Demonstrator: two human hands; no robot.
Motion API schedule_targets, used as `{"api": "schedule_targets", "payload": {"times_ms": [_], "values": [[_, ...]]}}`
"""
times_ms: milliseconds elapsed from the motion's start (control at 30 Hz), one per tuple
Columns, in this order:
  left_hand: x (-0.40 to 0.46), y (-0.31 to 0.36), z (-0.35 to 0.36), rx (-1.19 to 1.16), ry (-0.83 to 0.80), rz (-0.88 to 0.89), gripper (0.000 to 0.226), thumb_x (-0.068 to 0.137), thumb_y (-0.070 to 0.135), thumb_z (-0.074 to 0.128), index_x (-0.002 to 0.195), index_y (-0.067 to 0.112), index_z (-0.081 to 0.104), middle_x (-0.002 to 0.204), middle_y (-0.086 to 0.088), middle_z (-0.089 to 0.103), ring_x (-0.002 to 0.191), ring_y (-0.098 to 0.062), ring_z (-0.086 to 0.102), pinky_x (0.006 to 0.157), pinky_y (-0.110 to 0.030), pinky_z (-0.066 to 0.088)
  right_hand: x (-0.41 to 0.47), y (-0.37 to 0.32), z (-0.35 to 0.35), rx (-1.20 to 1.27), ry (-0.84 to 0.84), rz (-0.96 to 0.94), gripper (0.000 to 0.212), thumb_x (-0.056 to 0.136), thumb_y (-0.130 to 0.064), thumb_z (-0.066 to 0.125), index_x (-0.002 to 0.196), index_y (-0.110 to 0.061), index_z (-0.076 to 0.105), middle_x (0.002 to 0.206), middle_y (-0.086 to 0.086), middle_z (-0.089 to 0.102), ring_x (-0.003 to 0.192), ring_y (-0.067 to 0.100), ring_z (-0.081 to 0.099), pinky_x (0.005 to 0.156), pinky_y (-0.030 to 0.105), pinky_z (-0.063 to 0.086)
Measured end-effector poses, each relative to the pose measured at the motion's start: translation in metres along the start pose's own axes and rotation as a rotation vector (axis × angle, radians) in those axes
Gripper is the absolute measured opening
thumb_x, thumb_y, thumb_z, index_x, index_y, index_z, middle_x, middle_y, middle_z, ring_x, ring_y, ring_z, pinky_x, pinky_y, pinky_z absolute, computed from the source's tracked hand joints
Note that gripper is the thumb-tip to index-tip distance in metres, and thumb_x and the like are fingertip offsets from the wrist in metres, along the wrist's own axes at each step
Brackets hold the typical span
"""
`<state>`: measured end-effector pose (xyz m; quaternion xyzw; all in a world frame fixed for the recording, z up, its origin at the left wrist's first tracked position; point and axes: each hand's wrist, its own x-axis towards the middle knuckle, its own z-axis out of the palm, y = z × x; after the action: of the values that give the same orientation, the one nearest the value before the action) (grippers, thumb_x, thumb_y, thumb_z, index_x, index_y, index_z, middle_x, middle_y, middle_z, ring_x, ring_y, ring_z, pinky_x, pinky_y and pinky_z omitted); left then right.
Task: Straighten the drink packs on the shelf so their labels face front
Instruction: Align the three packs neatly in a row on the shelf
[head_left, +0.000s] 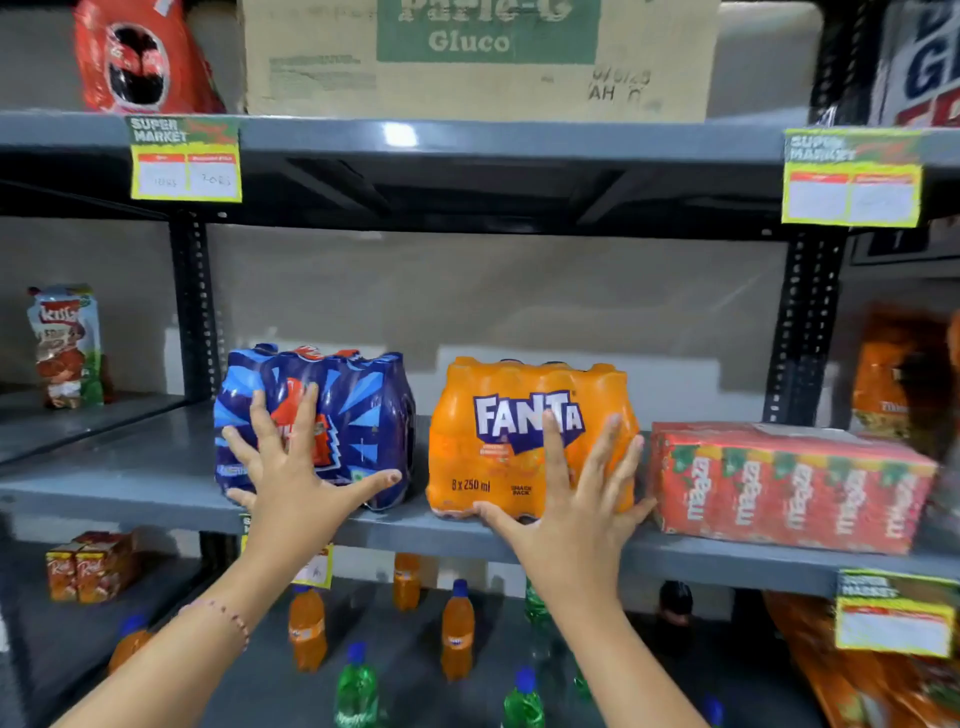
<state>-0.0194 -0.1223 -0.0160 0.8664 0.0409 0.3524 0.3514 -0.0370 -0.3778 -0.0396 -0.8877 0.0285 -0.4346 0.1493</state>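
Observation:
Three drink packs stand on the grey middle shelf (156, 483). The blue shrink-wrapped pack (358, 415) is at the left, with its red label partly behind my left hand (296, 478), whose fingers are spread flat against its front. The orange Fanta pack (498, 441) is in the middle with its label facing front. My right hand (582, 499) lies spread on its lower right front. A red Maaza carton pack (789, 483) lies at the right, angled, its labels reading sideways.
Black perforated uprights (195, 306) frame the bay. The shelf above (467, 140) carries a cardboard box (478, 57) and a red bag. Several loose orange and green bottles (457, 639) stand on the shelf below. Yellow price tags (186, 161) hang from the shelf edges.

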Motion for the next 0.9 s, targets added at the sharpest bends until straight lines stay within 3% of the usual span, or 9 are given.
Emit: {"api": "schedule_targets", "payload": {"times_ms": [200, 333, 400, 467, 533, 633, 700, 900], "values": [[-0.003, 0.001, 0.0, 0.031, 0.003, 0.008, 0.129, 0.045, 0.089, 0.062, 0.15, 0.058, -0.005, 0.165, 0.004, -0.025, 0.15, -0.041, -0.021, 0.106, -0.079, 0.006, 0.004, 0.002, 0.003, 0.069, -0.042, 0.004, 0.125, 0.063, -0.094, 0.049, 0.16, -0.037, -0.007, 0.169, 0.017, -0.014, 0.153, 0.049, -0.002, 0.101, 0.083, 0.03], [-0.016, 0.006, 0.002, 0.151, 0.069, 0.033, 0.122, 0.064, 0.082, 0.061, 0.157, 0.041, -0.006, 0.167, -0.003, -0.021, 0.152, -0.039, -0.014, 0.112, -0.074, 0.005, 0.003, 0.003, -0.009, 0.275, -0.035, 0.08, 0.134, 0.061, -0.086, 0.064, 0.159, -0.036, -0.013, 0.168, 0.012, -0.02, 0.155, 0.038, -0.006, 0.11, 0.07, 0.026], [-0.03, 0.016, 0.005, 0.083, 0.095, 0.281, 0.104, 0.08, 0.064, 0.061, 0.159, 0.029, 0.004, 0.168, 0.001, -0.013, 0.155, -0.024, -0.009, 0.12, -0.058, 0.005, 0.011, 0.008, -0.018, 0.597, 0.004, 0.258, 0.134, 0.063, -0.073, 0.076, 0.159, -0.034, -0.009, 0.17, 0.011, 0.002, 0.154, 0.033, 0.016, 0.111, 0.056, 0.035], [-0.047, 0.04, 0.012, -0.185, -0.047, 0.458, 0.083, 0.09, 0.043, 0.062, 0.157, 0.031, 0.014, 0.167, 0.012, 0.006, 0.152, 0.002, 0.006, 0.121, -0.033, 0.018, 0.016, 0.014, -0.026, 0.731, 0.024, 0.316, 0.122, 0.072, -0.056, 0.081, 0.159, -0.03, 0.0, 0.162, 0.01, 0.029, 0.141, 0.027, 0.043, 0.104, 0.045, 0.046], [-0.055, 0.063, 0.024, -0.407, -0.136, 0.374, 0.069, 0.095, 0.032, 0.061, 0.155, 0.031, 0.026, 0.157, 0.015, 0.034, 0.143, 0.004, 0.033, 0.111, -0.022, 0.035, 0.015, 0.019, -0.028, 0.685, 0.033, 0.285, 0.107, 0.077, -0.045, 0.082, 0.157, -0.028, 0.013, 0.154, 0.006, 0.042, 0.131, 0.022, 0.052, 0.099, 0.041, 0.05], [-0.043, 0.08, 0.04, -0.429, -0.217, 0.083, 0.047, 0.095, 0.033, 0.061, 0.139, 0.022, 0.048, 0.121, 0.01, 0.06, 0.119, -0.015, 0.061, 0.086, -0.023, 0.048, 0.013, 0.031, -0.028, 0.711, 0.008, 0.336, 0.099, 0.076, -0.038, 0.085, 0.152, -0.024, 0.024, 0.145, 0.005, 0.052, 0.123, 0.023, 0.059, 0.093, 0.037, 0.052], [-0.038, 0.081, 0.045, -0.371, -0.267, 0.029, 0.037, 0.094, 0.031, 0.062, 0.129, 0.019, 0.054, 0.108, 0.006, 0.063, 0.108, -0.02, 0.065, 0.08, -0.026, 0.049, 0.014, 0.038, -0.029, 0.754, -0.013, 0.371, 0.1, 0.074, -0.038, 0.087, 0.152, -0.026, 0.025, 0.146, 0.005, 0.053, 0.126, 0.023, 0.059, 0.097, 0.04, 0.053], [-0.032, 0.075, 0.049, -0.354, -0.28, 0.023, 0.035, 0.096, 0.029, 0.06, 0.128, 0.016, 0.054, 0.117, -0.002, 0.067, 0.104, -0.02, 0.063, 0.086, -0.033, 0.052, 0.011, 0.044, -0.024, 0.713, -0.02, 0.367, 0.089, 0.075, -0.037, 0.087, 0.146, -0.027, 0.034, 0.141, 0.001, 0.056, 0.127, 0.021, 0.059, 0.099, 0.051, 0.055]]}}
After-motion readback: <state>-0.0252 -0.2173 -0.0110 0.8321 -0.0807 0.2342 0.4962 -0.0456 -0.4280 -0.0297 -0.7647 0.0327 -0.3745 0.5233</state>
